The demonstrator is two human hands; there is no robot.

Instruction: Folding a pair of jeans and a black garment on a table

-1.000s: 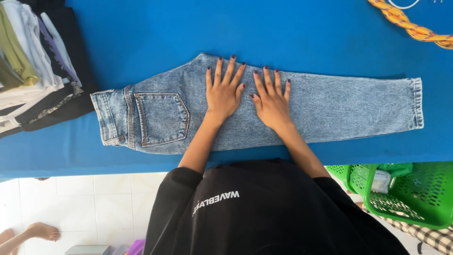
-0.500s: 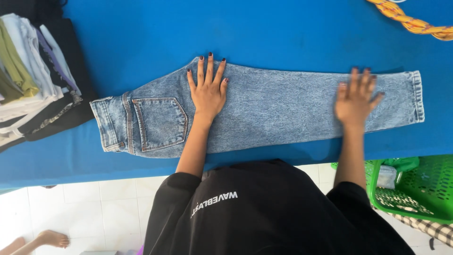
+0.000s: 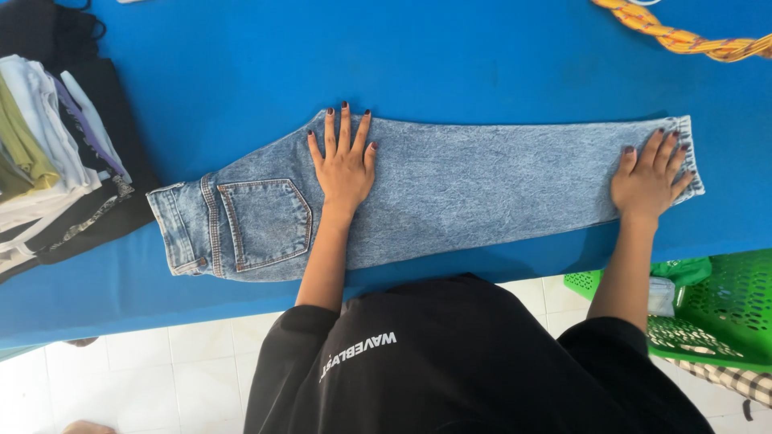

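A pair of light blue acid-wash jeans (image 3: 482, 189) lies folded lengthwise on the blue table (image 3: 450, 64), waistband at the left, leg hems at the right. My left hand (image 3: 344, 161) rests flat on the seat area beside the back pocket (image 3: 264, 222), fingers spread. My right hand (image 3: 650, 178) presses flat on the leg ends by the hem, fingers apart. Neither hand grips the cloth.
A stack of folded clothes (image 3: 48, 161) sits at the table's left end. A yellow-orange braided rope (image 3: 683, 36) lies at the far right corner. A green plastic basket (image 3: 708, 309) stands on the tiled floor at my right, below the table edge.
My right hand has slid rightward along the jeans leg from beside the left hand to the hem. My left hand stayed on the seat area.
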